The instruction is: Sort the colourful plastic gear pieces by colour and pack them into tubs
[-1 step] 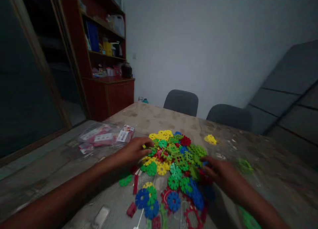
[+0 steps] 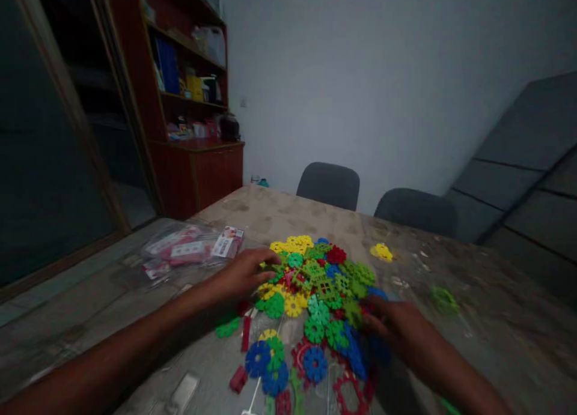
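A mixed pile of plastic building discs (image 2: 315, 280) in yellow, green, red and blue lies on the table. My left hand (image 2: 250, 268) rests at the pile's left edge, thumb and forefinger apart beside some green pieces. On the right side, my right hand (image 2: 396, 319) has its fingertips closed on an olive-green toothed disc (image 2: 353, 314), somewhat blurred. Below the hand's fingers are blue discs (image 2: 354, 352), partly in shadow. Nearer to me lie a blue disc (image 2: 315, 365), a red frame piece (image 2: 349, 394) and a small red block (image 2: 238, 379).
Clear plastic bags with pink contents (image 2: 184, 250) lie on the left of the table (image 2: 265, 208). A yellow disc (image 2: 381, 252) and a light-green piece (image 2: 445, 301) sit apart on the right. Two grey chairs (image 2: 328, 185) stand behind, with a red-brown cabinet (image 2: 216, 169) at back left.
My right hand has moved slightly down and toward me at the pile's right edge; the olive-green disc at its fingertips has turned flatter to view. My left hand has barely moved.
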Action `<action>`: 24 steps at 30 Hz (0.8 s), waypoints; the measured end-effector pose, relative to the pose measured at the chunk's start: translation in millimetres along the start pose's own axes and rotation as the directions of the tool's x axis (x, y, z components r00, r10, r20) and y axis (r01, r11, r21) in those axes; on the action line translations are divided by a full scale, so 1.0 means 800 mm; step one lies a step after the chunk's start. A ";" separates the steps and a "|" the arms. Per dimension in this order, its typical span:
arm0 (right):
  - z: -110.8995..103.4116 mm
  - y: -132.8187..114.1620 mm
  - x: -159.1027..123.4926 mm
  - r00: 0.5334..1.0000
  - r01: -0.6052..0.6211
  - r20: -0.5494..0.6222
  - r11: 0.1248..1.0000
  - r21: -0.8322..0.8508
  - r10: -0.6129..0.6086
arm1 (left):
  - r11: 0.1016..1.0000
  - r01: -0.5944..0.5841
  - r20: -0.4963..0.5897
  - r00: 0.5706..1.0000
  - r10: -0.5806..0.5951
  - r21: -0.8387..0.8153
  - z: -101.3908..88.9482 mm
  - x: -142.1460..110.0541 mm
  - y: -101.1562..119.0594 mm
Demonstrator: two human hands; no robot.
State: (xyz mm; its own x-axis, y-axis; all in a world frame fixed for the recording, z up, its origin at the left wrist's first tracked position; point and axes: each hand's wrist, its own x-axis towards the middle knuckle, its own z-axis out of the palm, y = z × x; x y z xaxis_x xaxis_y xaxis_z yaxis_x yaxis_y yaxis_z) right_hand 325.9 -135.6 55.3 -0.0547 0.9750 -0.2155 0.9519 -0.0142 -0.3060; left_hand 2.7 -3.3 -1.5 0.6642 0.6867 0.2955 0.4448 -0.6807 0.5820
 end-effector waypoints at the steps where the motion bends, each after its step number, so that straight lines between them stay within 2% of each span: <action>1: 0.013 -0.004 -0.007 1.000 -0.021 0.017 0.999 -0.024 0.022 | 0.999 -0.031 0.000 1.000 0.031 0.006 0.005 -0.001 0.003; 4: 0.044 -0.018 -0.019 0.997 -0.055 0.047 0.996 -0.074 0.059 | 0.991 -0.131 0.030 0.991 0.130 0.024 0.019 -0.006 0.013; 7: 0.067 -0.032 -0.018 0.998 -0.030 0.049 0.997 -0.077 0.034 | 0.975 -0.220 0.106 0.971 0.216 0.025 0.030 -0.012 0.023; 10: 0.087 -0.038 -0.014 0.992 0.123 -0.042 0.992 0.024 -0.122 | 0.965 -0.262 0.207 0.946 0.251 0.027 0.033 -0.016 0.030; 12: 0.096 -0.039 -0.011 0.962 0.261 -0.114 0.955 0.138 -0.246 | 0.967 -0.248 0.237 0.944 0.229 0.056 0.030 -0.016 0.032; 15: 0.095 -0.039 -0.004 0.925 0.362 -0.215 0.901 0.240 -0.314 | 0.968 -0.223 0.253 0.949 0.189 0.112 0.022 -0.012 0.037; 18: 0.081 -0.040 0.002 0.920 0.348 -0.269 0.908 0.233 -0.283 | 0.970 -0.194 0.274 0.950 0.148 0.147 0.012 -0.009 0.047; 21: 0.072 -0.043 -0.002 0.941 0.310 -0.199 0.932 0.189 -0.272 | 0.975 -0.159 0.312 0.944 0.105 0.154 0.000 -0.011 0.060; 24: 0.073 -0.050 -0.013 0.947 0.321 -0.049 0.935 0.149 -0.318 | 0.974 -0.184 0.413 0.903 0.115 0.131 -0.008 -0.016 0.071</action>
State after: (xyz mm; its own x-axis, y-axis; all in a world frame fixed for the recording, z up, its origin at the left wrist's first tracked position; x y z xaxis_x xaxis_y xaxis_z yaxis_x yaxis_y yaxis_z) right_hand 271.2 -158.3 16.0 -0.3393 0.9386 -0.0616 0.8279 0.2669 -0.4933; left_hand 15.4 -48.8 32.8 0.8994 0.4367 0.0207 0.3901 -0.8229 0.4131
